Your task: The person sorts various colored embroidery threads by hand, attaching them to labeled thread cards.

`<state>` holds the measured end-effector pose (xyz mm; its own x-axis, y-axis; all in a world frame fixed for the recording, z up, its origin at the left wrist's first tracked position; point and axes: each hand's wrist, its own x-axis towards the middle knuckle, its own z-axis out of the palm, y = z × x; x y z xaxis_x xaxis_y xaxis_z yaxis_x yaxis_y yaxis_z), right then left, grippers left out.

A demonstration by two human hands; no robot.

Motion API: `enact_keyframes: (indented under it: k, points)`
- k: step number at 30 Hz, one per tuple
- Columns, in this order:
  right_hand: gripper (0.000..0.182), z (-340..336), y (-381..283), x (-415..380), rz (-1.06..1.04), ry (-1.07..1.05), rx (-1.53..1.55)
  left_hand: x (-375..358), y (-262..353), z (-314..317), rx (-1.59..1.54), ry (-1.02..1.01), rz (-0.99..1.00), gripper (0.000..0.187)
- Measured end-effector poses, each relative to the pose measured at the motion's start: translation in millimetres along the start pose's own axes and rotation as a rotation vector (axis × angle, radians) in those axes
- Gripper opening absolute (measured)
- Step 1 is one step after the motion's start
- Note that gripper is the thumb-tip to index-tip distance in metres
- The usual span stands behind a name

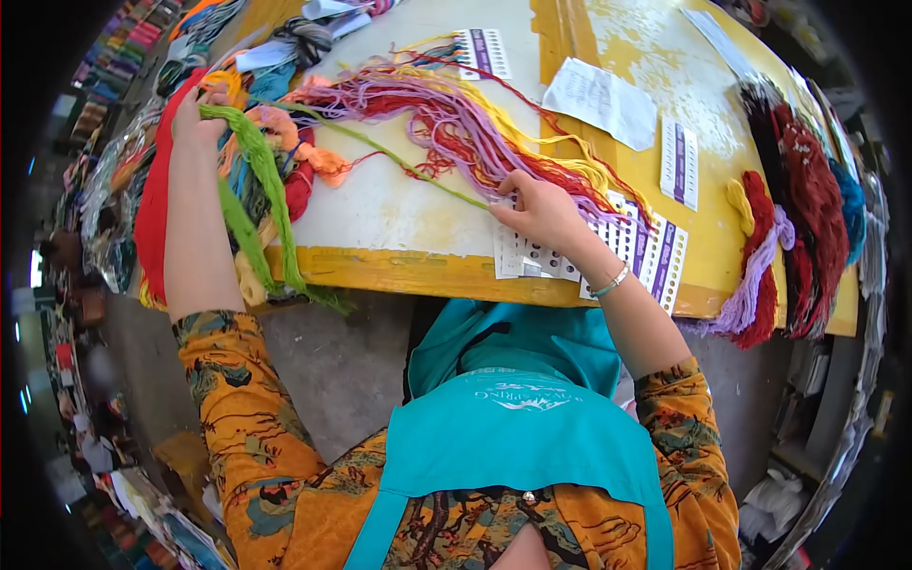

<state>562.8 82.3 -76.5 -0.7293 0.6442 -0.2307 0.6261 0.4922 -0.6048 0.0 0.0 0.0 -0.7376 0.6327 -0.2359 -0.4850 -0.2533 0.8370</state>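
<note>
We see the surface (pixel 408 271) across the upper frame. A fan of threads (pixel 456 114) lies at upper centre, with punched cards (pixel 646 256) to its lower right, where our right hand (pixel 541 211) rests. Our left hand (pixel 198 119), upper left, grips a skein (pixel 266 180) hanging over the near edge. A paper slip (pixel 600 100) lies right of the fan, and hanging bundles (pixel 798 218) sit at far right.

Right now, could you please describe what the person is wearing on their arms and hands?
Both hands are bare. The sleeves are orange fabric with a dark green and brown printed pattern, pushed up past the elbows. The right wrist carries a thin pale bracelet. A teal bib apron covers the front.
</note>
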Motion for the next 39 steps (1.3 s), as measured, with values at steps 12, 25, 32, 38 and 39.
enact_keyframes:
  k: [12, 25, 32, 38, 39]
  points:
    - [0.038, 18, 15, 13, -0.136, 0.052, 0.075, -321, 102, 13, -0.393, -0.500, 0.185, 0.027]
    - [0.036, 18, 14, 10, -0.115, 0.004, 0.059, -379, 67, -70, 0.082, 0.330, 0.781, 0.084]
    - [0.040, 15, 6, 3, -0.108, 0.023, -0.018, -379, -154, -116, -0.436, -0.415, -0.012, 0.043]
    - [0.031, 20, 1, -4, -0.294, 0.205, -0.041, -409, -183, -28, 0.355, -0.091, 0.144, 0.052]
    - [0.024, 23, -13, -15, -0.417, 0.326, -0.009, -409, -186, -23, 0.251, -0.192, 0.057, 0.054]
